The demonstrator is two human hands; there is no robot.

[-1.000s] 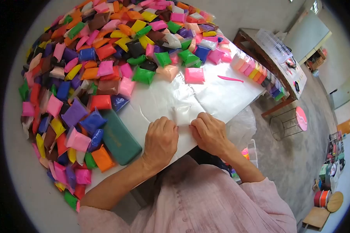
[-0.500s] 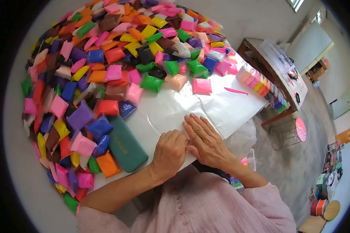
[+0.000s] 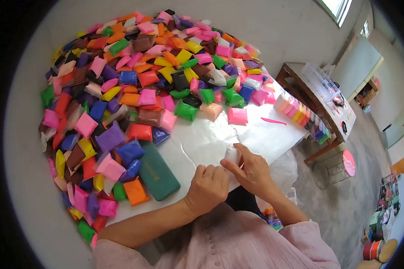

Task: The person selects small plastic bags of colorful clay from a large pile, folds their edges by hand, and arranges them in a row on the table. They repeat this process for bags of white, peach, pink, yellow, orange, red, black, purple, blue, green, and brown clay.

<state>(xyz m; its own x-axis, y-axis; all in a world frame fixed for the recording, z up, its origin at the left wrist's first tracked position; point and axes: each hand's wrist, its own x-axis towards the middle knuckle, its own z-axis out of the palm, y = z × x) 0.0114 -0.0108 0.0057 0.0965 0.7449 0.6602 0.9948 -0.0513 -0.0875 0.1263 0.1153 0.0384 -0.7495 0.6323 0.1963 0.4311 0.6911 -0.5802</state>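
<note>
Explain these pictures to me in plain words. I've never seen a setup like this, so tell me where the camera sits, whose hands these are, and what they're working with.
There is no machine here, just a person using two bare hands. A single camera worn on the head looks forward and down; its wide lens curves the edges.

On the work surface lies a shiny pale sheet. A large heap of colourful packets spreads across the far and left sides. Nearer are a dark green case and, to the right, a thin pink tool.

The right hand holds a small white packet between thumb and fingers. The left hand is close by, fingers curled; whether it grips anything is hidden.
</note>
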